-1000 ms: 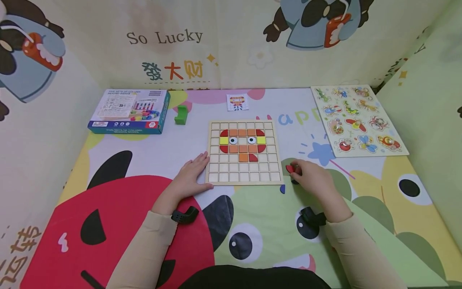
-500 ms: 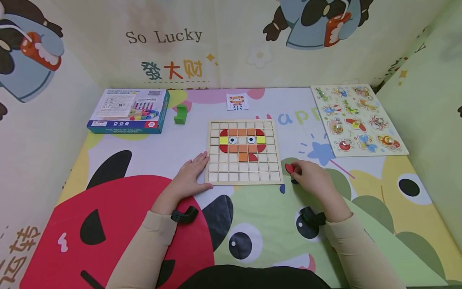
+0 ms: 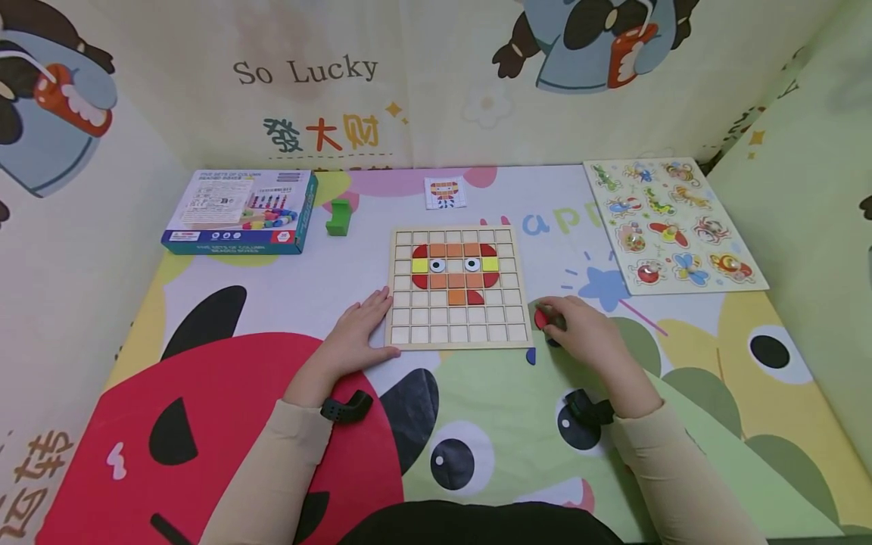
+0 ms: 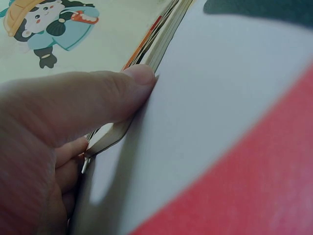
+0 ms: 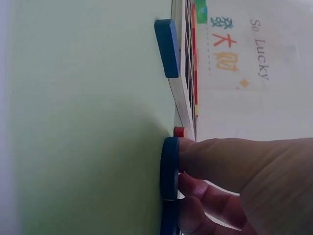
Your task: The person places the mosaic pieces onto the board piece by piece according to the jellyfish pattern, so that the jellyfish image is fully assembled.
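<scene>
Red piece [image 3: 540, 319] at the fingertips, nothing new on the board [image 3: 440, 333]

Nearest on my feed: the left hand [image 3: 357, 333], fingers loosely spread at the board's left edge, thumb touching it. The right hand [image 3: 584, 331] has thumb and fingers drawn in on the red piece, just off the board's right side. Versus half a second ago it's barely shifted and shows a bit less; the board pattern's the same, so that piece isn't on the grid yet. I'd call it a pinch, but the thumb and a blue piece [image 5: 169, 169] hide most of it. A second blue piece [image 5: 168, 215] runs out of frame. Far back, the card [image 3: 446, 203] is too small for detail.
</scene>
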